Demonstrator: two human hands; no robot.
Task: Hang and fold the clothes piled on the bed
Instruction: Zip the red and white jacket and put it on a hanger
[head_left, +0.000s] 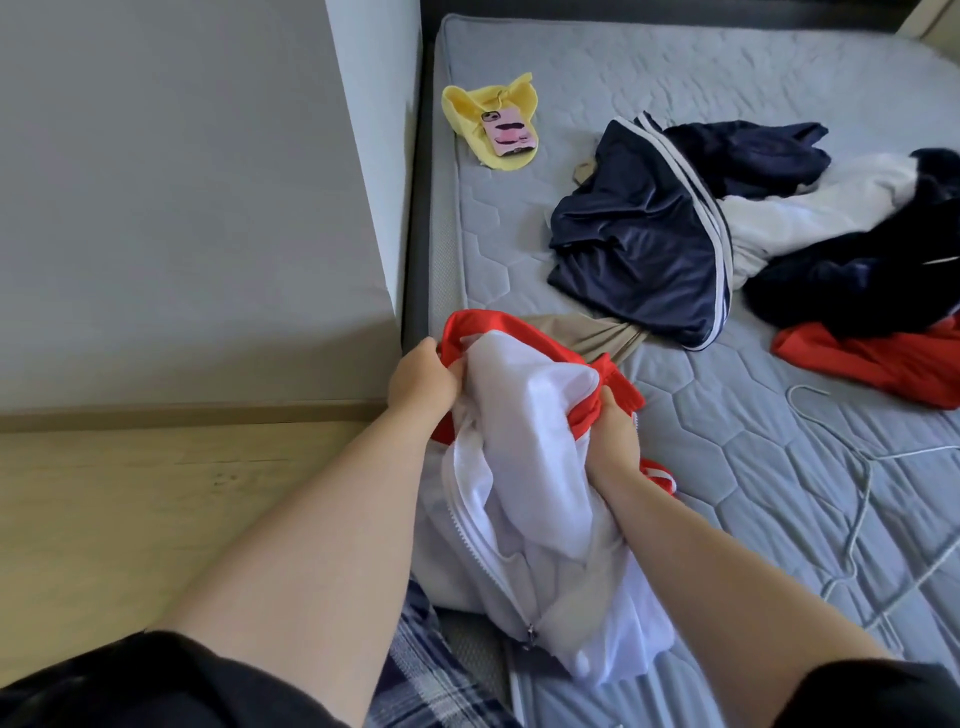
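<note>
Two bare hands hold one garment up at the near edge of a bed. The left hand (423, 382) has its fingers curled tightly round the red rim of a red-and-white jacket (519, 441). The right hand (613, 441) is clenched on the same red rim at the other side. The rim is spread between them and the white mesh lining and open zip hang down, probably so the jacket can be opened out and straightened for hanging (it looks inside out, though I cannot be sure).

Just right of the hands, one white wire hanger (810, 387) lies flat on the grey quilted bed (727, 467), within easy reach, likely set ready for this jacket.

Farther back sits the unsorted pile (810, 208). About five pieces can be counted: one navy garment with white stripes (639, 244), one white, one very dark, one red garment (872, 358) at the right edge, and one beige garment (587, 332) poking out beneath. More may be hidden.

Well apart, near the far left corner, one yellow cloth (467, 109) lies with one phone (511, 135) resting on it, apparently kept clear of the sorting.
</note>
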